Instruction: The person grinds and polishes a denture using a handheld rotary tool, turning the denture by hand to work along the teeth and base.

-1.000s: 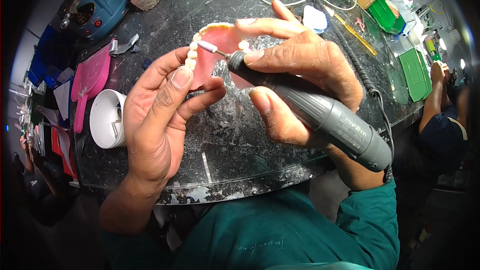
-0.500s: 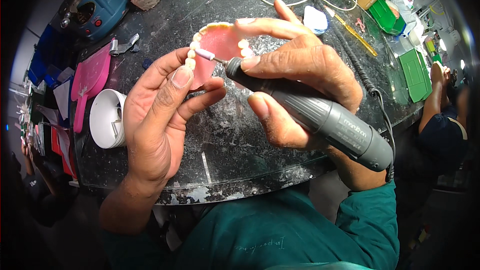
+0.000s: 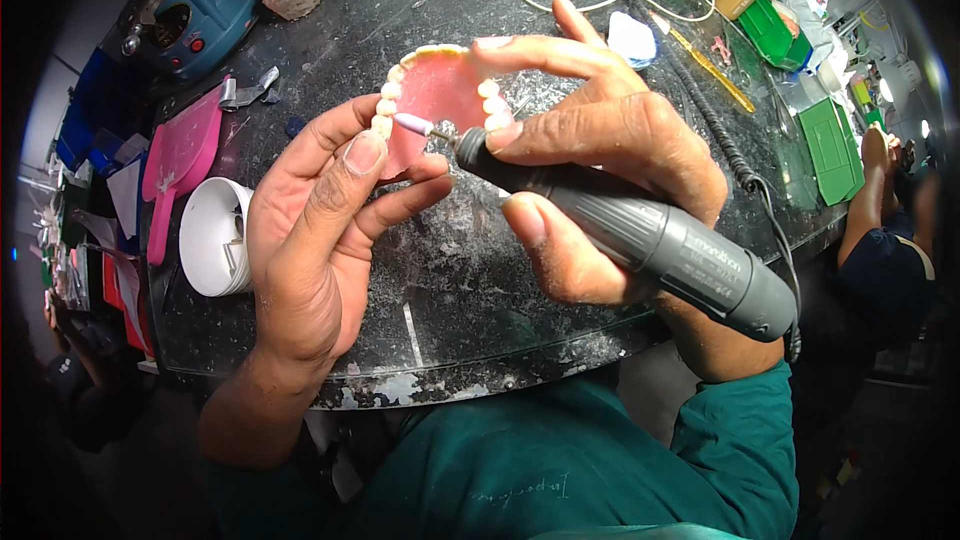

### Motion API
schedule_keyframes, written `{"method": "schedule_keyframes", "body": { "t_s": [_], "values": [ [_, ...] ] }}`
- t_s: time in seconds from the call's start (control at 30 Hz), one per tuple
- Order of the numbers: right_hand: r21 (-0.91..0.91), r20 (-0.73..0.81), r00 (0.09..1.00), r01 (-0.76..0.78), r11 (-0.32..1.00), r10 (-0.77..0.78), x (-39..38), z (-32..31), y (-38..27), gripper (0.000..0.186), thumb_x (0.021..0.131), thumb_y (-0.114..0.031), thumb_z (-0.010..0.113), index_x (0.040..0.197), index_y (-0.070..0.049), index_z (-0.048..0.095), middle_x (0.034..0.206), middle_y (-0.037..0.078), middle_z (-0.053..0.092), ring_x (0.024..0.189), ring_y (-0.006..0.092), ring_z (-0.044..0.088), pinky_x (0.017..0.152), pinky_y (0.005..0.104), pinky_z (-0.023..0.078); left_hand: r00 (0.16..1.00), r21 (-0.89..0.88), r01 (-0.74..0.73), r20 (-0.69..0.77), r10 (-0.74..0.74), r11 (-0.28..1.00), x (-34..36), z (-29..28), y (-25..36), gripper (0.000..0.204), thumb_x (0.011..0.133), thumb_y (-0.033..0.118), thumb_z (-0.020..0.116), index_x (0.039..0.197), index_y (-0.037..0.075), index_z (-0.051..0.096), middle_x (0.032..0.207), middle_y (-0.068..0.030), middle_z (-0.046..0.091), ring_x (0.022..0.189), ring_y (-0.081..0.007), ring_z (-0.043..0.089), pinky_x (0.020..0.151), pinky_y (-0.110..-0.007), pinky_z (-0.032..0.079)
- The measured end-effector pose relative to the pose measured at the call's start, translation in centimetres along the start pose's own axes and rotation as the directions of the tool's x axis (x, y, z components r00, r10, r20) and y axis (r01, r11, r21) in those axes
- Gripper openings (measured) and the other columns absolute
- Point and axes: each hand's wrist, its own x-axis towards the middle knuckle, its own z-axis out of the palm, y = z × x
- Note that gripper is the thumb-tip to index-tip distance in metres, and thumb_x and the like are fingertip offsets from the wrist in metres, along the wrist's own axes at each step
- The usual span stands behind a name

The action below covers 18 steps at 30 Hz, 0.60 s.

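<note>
A pink denture [image 3: 436, 86] with an arch of cream teeth is held over the bench, its palate side facing me. My left hand [image 3: 318, 225] pinches its left end between thumb and fingers. In my right hand [image 3: 620, 140] lies a dark grey handpiece [image 3: 650, 240], gripped like a pen, its cable trailing from the rear end. The pale lilac grinding bit [image 3: 413, 124] at its tip rests at the inner side of the left back teeth; whether it touches them I cannot tell. My right index finger reaches to the denture's front right teeth and hides some of them.
On the dusty black bench [image 3: 480, 310] a white bowl [image 3: 212, 240] and a pink dustpan [image 3: 185, 150] stand left. A blue machine [image 3: 190, 15] sits far left. A yellow-handled tool [image 3: 710, 65], green trays [image 3: 832, 150] and cables lie right. Other people work at both sides.
The handpiece has shifted slightly right and toward me, its bit moving a little down along the inner side of the left teeth. My left hand and the denture stay nearly still.
</note>
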Motion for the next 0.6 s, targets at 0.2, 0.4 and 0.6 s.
{"method": "schedule_keyframes", "body": {
  "t_s": [0.2,0.4,0.6],
  "values": [
    [-0.005,0.018,1.000,-0.025,1.000,0.025,0.10,-0.04,-0.16,0.028,0.078,-0.017,0.075,0.098,-0.003,0.061,0.092,0.011,0.070,0.113,0.0393,0.060,0.109,0.0656,0.021,1.000,-0.001,0.001,0.005,-0.001,1.000,0.02,-0.05,0.01,0.037,0.099,0.013,0.049,0.127,-0.009,0.046,0.107,-0.0168,0.064,0.097,-0.0221,0.067,0.089,-0.037,0.056],
    [-0.015,0.011,0.999,-0.032,0.999,0.032,0.17,-0.01,-0.23,0.027,0.077,-0.016,0.075,0.098,-0.003,0.063,0.092,0.011,0.070,0.113,0.0379,0.061,0.110,0.0650,0.022,1.000,-0.006,0.003,-0.005,-0.003,1.000,-0.01,0.01,0.00,0.036,0.099,0.013,0.049,0.127,-0.009,0.046,0.108,-0.0171,0.064,0.097,-0.0223,0.067,0.089,-0.036,0.057],
    [0.007,-0.005,0.999,-0.031,0.999,0.031,-0.02,0.07,-0.11,0.026,0.077,-0.015,0.074,0.098,-0.003,0.063,0.093,0.011,0.070,0.113,0.0377,0.061,0.109,0.0649,0.022,1.000,0.004,-0.002,-0.001,0.002,1.000,0.10,-0.16,-0.12,0.037,0.099,0.013,0.049,0.128,-0.009,0.045,0.107,-0.0172,0.064,0.097,-0.0223,0.067,0.088,-0.036,0.057]
  ]
}}
